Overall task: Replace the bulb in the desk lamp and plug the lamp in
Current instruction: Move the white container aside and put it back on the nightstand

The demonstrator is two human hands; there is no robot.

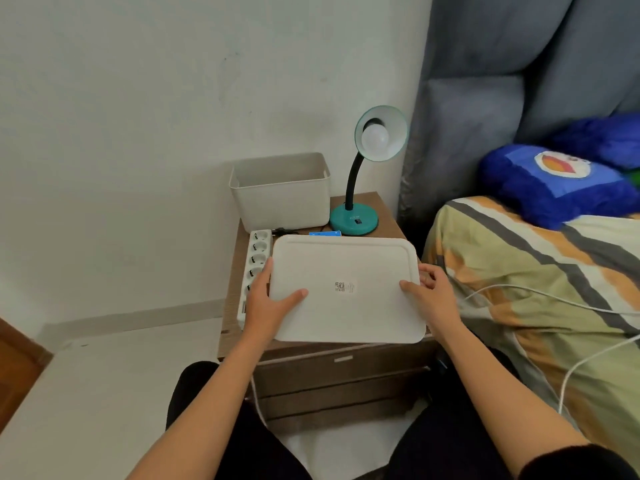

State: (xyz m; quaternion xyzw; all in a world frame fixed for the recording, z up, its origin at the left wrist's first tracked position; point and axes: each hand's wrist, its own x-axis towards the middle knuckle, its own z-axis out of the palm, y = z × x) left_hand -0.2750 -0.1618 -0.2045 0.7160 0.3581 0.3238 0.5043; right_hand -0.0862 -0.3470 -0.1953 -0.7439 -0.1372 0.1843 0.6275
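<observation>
A teal desk lamp with a black gooseneck stands at the back right of the bedside table. A white bulb sits in its shade. Both hands hold a white rectangular lid flat above the table's front: my left hand grips its left edge, my right hand its right edge. A white power strip lies along the table's left edge, partly under my left hand. A black plug and a blue box peek out behind the lid.
An open, empty-looking beige bin stands at the back left of the table, against the wall. A bed with a striped cover, blue pillows and a white cable lies to the right. Drawers face my knees.
</observation>
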